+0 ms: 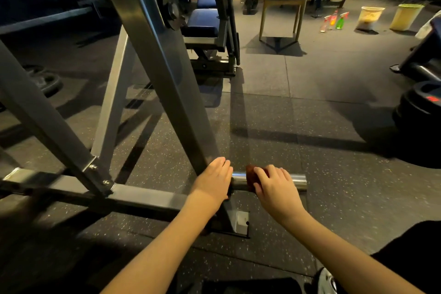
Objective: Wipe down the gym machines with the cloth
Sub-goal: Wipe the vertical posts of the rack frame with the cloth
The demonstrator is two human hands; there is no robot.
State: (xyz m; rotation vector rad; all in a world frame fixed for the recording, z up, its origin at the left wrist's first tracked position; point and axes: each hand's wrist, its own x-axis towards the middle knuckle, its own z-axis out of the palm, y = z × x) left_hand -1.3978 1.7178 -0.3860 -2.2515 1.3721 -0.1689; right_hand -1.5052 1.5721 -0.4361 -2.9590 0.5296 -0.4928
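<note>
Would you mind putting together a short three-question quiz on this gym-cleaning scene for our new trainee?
1. True or false: the right hand holds the reddish-brown cloth against the chrome peg.
2. Where is the left hand? A) raised out of view; B) on the peg's inner end, beside the slanted frame post; C) gripping the cloth too.
3. Fill in: ___ spray bottles stand on the floor left of the buckets.

Key: 1 true; 2 B; 3 three.
</note>
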